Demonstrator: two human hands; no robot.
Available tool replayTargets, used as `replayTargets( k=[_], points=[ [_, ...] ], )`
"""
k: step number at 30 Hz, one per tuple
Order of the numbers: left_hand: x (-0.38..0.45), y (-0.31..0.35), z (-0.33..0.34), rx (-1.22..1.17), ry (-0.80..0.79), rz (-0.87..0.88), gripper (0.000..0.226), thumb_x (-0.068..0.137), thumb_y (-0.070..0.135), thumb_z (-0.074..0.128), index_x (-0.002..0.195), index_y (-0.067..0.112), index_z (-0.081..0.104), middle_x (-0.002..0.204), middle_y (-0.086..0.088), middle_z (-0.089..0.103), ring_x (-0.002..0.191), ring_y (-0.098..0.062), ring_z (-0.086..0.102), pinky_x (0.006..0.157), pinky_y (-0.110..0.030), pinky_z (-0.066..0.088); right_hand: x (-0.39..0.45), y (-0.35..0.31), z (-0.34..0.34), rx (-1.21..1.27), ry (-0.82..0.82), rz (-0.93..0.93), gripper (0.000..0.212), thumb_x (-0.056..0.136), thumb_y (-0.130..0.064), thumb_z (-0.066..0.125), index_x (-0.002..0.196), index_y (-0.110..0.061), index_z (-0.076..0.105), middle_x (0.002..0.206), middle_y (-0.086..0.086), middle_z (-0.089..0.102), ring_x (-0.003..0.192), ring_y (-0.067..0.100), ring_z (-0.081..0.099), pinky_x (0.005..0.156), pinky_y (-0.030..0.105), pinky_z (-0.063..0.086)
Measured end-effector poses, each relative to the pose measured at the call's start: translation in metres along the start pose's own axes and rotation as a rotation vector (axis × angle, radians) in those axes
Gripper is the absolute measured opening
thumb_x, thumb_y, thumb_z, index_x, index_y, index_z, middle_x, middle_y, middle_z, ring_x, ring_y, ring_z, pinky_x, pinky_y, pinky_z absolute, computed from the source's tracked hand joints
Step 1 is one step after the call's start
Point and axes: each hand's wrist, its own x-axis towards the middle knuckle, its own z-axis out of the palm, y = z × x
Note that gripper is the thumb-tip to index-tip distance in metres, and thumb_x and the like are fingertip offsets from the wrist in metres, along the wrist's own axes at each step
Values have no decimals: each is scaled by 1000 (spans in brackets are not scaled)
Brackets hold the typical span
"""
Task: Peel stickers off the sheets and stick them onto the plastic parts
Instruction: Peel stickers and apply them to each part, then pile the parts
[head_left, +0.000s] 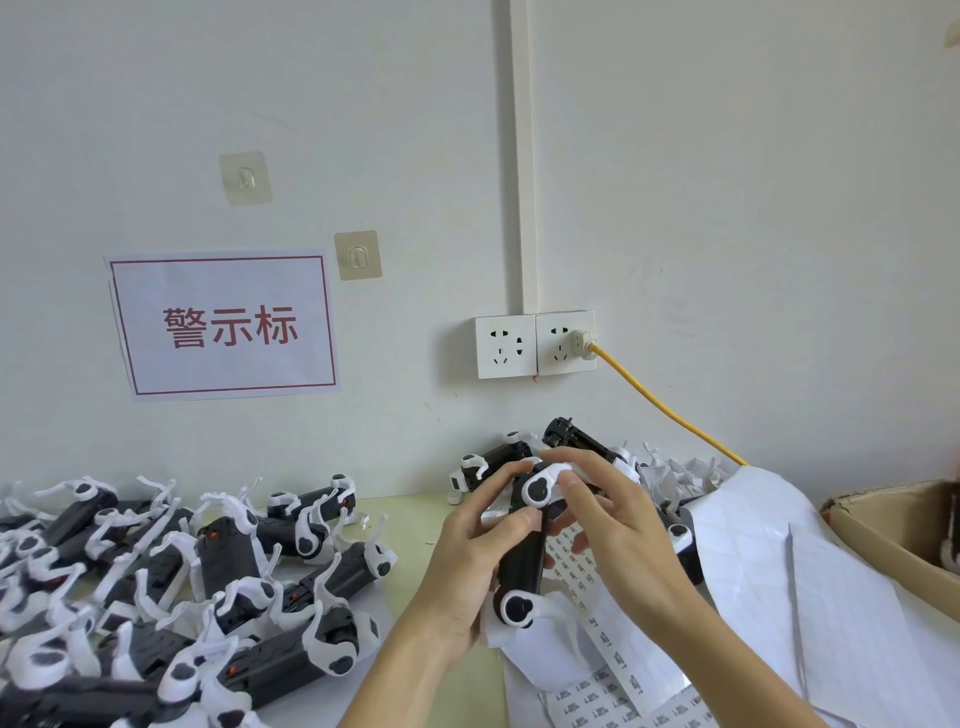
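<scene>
held part: black-and-white plastic part (522, 558), upright between both hands, one white round end at the fingertips, the other below the palms. Probably angled that way so the face to be labelled looks up at the person.
left hand: left hand (467, 566) wraps the black body from the side, thumb laid across its front. Fingers curled round it, gripping; acts as the clamp.
right hand: right hand (618, 535) over the upper end, fingertips on the white cap and just behind it. Fingers bent and in contact with the part. Can't tell whether a sticker sits under them.
step (my read): pressing or seating a sticker near the top end, or lining up for it. Sticker itself not visible.
sticker sheets: sticker sheets (602, 670) directly under the right wrist, printed rows showing; kept right below the hands, likely for a short reach on the next peel.
backing paper: large white backing sheet (769, 571) beyond the right hand's little-finger side, curled up.
parts pile: pile of plastic parts (171, 582) out past the left hand's knuckles; smaller cluster (519, 457) just behind the fingertips, by the wall. Can't tell which is labelled stock.
box: cardboard box (893, 525) well beyond the right hand.
risk: right fingers hide the target spot, so a skewed sticker wouldn't be seen until they lift.
</scene>
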Motion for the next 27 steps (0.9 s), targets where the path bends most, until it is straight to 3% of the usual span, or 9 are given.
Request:
replayTargets(
  k=[3, 7, 11, 13, 16, 19, 22, 25, 27],
  points=[
    [1, -1, 1, 45, 15, 16, 40, 82, 18, 68, 120, 32, 69, 100, -16, 75, 84, -22, 71, 72, -29, 55, 0, 1, 3, 6, 29, -22, 27, 103, -16, 51, 103, -32, 72, 94, -5, 72, 74, 5, 66, 61, 13, 50],
    [1, 1, 0, 38, -20, 0, 42, 83, 15, 62, 119, 34, 69, 104, -11, 74, 84, -21, 71, 73, -28, 55, 1, 6, 3, -38, 67, -16, 25, 101, -25, 55, 99, -43, 72, 107, -6, 68, 91, 10, 66, 71, 18, 49],
    [2, -2, -2, 16, -58, -45, 47, 81, 12, 57, 121, 34, 68, 114, -13, 72, 96, -24, 70, 77, -31, 57, 2, 8, 6, -41, 148, -22, 24, 99, -30, 58, 97, -48, 73, 112, -13, 62, 102, 10, 66, 89, 35, 53],
    [3, -3, -2, 12, -26, -93, 46, 78, 15, 60, 119, 32, 68, 115, -15, 72, 97, -27, 70, 83, -39, 56, 2, 9, 4, -35, 228, -16, 24, 99, -30, 58, 96, -49, 73, 107, -16, 63, 99, 8, 65, 92, 42, 54],
    [3, -5, -3, 20, 1, -156, 46, 74, 26, 67, 120, 20, 63, 110, -15, 72, 90, -29, 68, 81, -45, 50, 5, 13, -1, -4, 340, 3, 24, 100, -31, 56, 96, -48, 73, 103, -10, 67, 100, 19, 65, 90, 52, 53],
    [3, -5, -4, -1, 4, -217, 44, 72, 31, 72, 111, 13, 61, 103, -14, 67, 86, -29, 66, 85, -48, 54, 8, 15, -4, 33, 438, 34, 22, 100, -33, 56, 97, -47, 73, 109, -2, 65, 101, 23, 66, 94, 51, 53],
    [2, -6, -4, -88, 9, -229, 42, 74, 26, 78, 108, 11, 60, 97, -16, 66, 84, -33, 65, 82, -47, 57, 9, 14, -4, 45, 475, 44, 25, 100, -33, 56, 93, -50, 73, 111, -3, 64, 94, 16, 70, 90, 46, 56],
    [7, -5, -3, -131, 150, -167, 47, 69, 23, 88, 103, 7, 60, 90, -16, 66, 76, -30, 65, 72, -41, 57, 10, 16, -6, 77, 473, 66, 19, 101, -35, 54, 102, -39, 72, 113, 1, 67, 91, 16, 71, 86, 43, 58],
    [11, -5, -5, -186, 270, -137, 47, 63, 28, 83, 97, 6, 58, 80, -13, 68, 66, -27, 64, 61, -35, 56, 9, 17, -6, 77, 423, 83, 17, 101, -34, 51, 102, -36, 68, 111, 1, 65, 90, 15, 70, 82, 40, 58]
  ],
)
